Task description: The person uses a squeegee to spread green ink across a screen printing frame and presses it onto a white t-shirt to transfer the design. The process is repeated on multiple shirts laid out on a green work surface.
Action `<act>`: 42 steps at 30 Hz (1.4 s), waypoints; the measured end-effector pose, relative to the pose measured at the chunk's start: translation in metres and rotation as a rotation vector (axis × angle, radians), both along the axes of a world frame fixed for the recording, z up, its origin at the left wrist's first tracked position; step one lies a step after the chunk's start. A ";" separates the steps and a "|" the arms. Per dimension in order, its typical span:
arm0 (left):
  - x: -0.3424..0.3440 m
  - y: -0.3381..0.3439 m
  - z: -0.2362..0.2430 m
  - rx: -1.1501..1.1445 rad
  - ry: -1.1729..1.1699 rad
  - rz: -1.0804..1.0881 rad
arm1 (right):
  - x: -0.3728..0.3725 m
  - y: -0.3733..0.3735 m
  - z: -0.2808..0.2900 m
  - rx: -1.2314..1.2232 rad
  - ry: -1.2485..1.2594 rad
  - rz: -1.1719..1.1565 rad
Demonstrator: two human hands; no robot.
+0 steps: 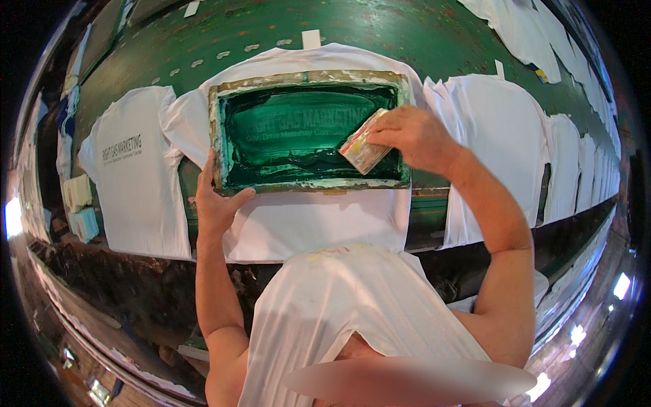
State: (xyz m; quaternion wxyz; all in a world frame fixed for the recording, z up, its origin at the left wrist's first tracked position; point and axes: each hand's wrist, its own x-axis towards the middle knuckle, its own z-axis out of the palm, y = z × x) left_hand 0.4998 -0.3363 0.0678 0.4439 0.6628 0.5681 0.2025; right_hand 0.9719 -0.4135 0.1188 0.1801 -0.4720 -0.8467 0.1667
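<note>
Green table (pixel 380 41), framed screen (pixel 312 78): left hand (pixel 218 200) grips its near-left corner, right hand (pixel 417 136) grasps a scraper (pixel 366 152) inside its right; frame slippage could smear the shirt (pixel 319 227) beneath.

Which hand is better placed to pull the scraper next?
The right hand, I'd judge: its fingers hold the scraper inside the frame, while the left hand spans the frame's near-left corner.

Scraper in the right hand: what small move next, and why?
Perhaps draw the scraper leftward across the mesh. The right hand holds it tilted near the frame's right end, dark, wet-looking ink lies along the near side, and the left hand is at the lower left corner, seemingly placed to steady it.
</note>
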 end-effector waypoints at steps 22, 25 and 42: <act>0.000 -0.002 0.002 0.039 -0.001 0.015 | -0.177 0.128 -0.021 0.138 0.176 -0.204; 0.000 -0.002 0.002 0.048 -0.001 0.017 | -0.179 0.135 -0.015 0.023 0.142 -0.033; 0.007 -0.001 0.006 0.028 0.049 0.004 | -0.013 0.063 0.003 -0.104 0.066 0.201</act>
